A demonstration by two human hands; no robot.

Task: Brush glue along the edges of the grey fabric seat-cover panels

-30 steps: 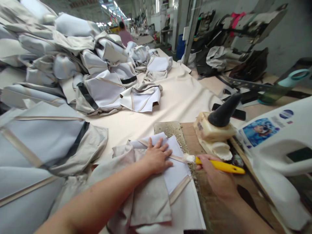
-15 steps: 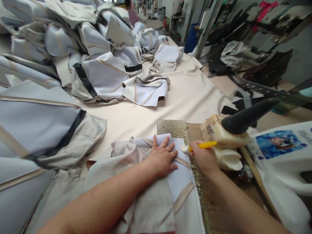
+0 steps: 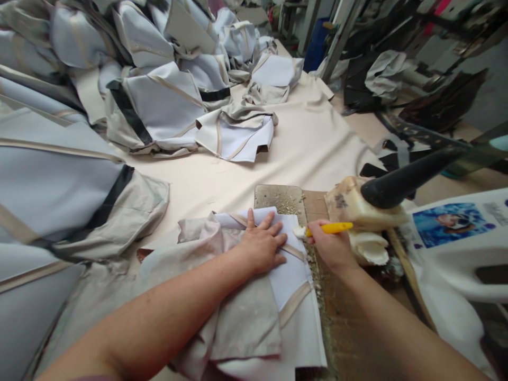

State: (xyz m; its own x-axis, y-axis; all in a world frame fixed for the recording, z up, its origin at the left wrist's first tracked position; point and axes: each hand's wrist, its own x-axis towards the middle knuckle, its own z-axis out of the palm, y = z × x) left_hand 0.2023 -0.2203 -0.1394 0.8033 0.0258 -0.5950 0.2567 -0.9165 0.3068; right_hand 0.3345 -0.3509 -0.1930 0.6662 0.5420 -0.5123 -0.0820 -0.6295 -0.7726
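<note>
My left hand [image 3: 264,242] lies flat with fingers spread on a white sewn fabric piece [image 3: 296,296], which has beige tape strips and a grey lining folded back over it. In my right hand [image 3: 329,246] is a brush with a yellow handle [image 3: 337,227]. Its whitish bristle end [image 3: 300,232] is at the right edge of the fabric piece, near the top corner. Beneath that edge is a board [image 3: 278,197] crusted with dried yellowish bits. Just beyond my right hand sits a glue-crusted yellowish container [image 3: 349,203] with a black cone-shaped spout.
Sewn white and grey pieces [image 3: 159,106] are heaped at the left and back. Beige sheet material [image 3: 301,132] covers the table. At the right stands a white plastic jug [image 3: 444,275] with a blue picture label, and dark scraps [image 3: 373,169] lie behind the container.
The view has tilted slightly downward, so the scene sits higher in the picture. Both hands stay in nearly the same place, the brush still at the fabric edge.
</note>
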